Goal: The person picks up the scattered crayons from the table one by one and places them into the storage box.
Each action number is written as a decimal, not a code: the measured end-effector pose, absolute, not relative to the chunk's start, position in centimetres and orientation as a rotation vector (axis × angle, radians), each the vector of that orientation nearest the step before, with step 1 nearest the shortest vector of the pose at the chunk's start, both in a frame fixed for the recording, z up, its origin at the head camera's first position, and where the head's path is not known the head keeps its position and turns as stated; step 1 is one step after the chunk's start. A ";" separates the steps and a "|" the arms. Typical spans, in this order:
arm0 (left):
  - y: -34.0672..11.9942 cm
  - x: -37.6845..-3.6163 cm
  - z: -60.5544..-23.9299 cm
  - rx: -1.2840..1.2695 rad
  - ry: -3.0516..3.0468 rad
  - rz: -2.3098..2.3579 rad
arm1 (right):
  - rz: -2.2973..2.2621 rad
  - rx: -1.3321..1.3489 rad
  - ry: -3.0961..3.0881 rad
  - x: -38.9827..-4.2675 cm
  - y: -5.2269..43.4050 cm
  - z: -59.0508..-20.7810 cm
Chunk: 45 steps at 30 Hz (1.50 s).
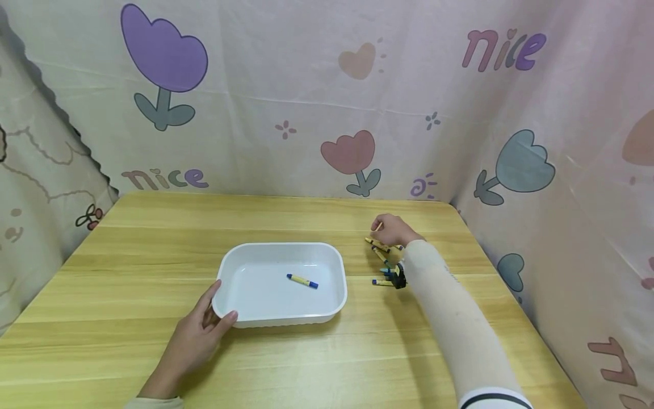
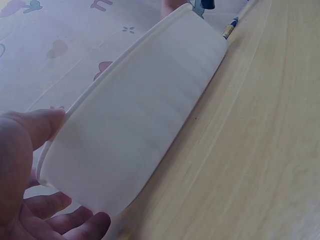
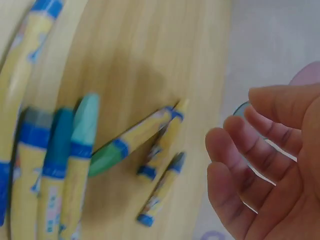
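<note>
First, at left, my left hand (image 1: pixel 193 338) grips the corner of a shallow white rectangular tray (image 1: pixel 255 295), its thumb over the rim and fingers against the outer wall. Inside, right of centre and well apart from those fingers, lies a yellow-wrapped crayon with blue ends (image 1: pixel 302 281). Farther right, my right hand (image 1: pixel 393 230) has loosely curved, slightly spread fingers; several loose yellow-wrapped crayons (image 1: pixel 380 257) lie near them, on the side closer to me, on a pale wood-grain table (image 1: pixel 306 363).
</note>
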<state>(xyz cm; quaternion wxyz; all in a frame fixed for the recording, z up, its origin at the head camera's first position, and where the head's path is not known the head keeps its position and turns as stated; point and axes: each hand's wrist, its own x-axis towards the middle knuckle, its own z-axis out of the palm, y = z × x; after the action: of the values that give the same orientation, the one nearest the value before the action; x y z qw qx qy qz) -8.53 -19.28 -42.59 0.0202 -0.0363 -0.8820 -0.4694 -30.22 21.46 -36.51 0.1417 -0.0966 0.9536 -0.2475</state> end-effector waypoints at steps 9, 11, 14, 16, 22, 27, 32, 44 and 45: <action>-19.3 -8.5 -42.6 -0.111 -2.730 -1.455 | -0.754 -0.169 2.828 -30.3 23.6 -37.4; -19.3 -8.4 -42.6 -0.119 -2.723 -1.460 | -0.732 -0.142 2.872 -30.4 24.1 -37.7; -19.4 -8.4 -42.7 -0.133 -2.716 -1.457 | -0.714 -0.088 2.901 -30.7 24.8 -38.3; -19.4 -8.5 -42.7 -0.140 -2.713 -1.448 | -0.714 -0.066 2.912 -30.8 25.0 -38.6; -19.5 -8.4 -42.7 -0.142 -2.706 -1.452 | -0.691 -0.036 2.914 -31.0 25.3 -39.8; -19.4 -8.4 -42.6 -0.139 -2.710 -1.453 | -0.664 -0.038 2.909 -31.1 25.2 -40.5; -19.3 -8.4 -42.7 -0.139 -2.713 -1.452 | -0.631 -0.058 2.919 -31.1 25.3 -40.8; -19.4 -8.4 -42.9 -0.139 -2.709 -1.441 | -0.695 -0.080 2.895 -30.7 25.5 -40.2; -19.4 -8.4 -42.9 -0.138 -2.714 -1.430 | -0.712 -0.077 2.883 -30.7 25.5 -40.1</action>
<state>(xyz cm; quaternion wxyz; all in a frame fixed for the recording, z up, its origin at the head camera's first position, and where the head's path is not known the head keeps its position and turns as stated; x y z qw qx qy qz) -8.42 -19.38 -42.87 0.0354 -0.0450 -0.8833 -0.4652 -30.75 25.50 -40.07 0.0854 -0.0258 0.9669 -0.2389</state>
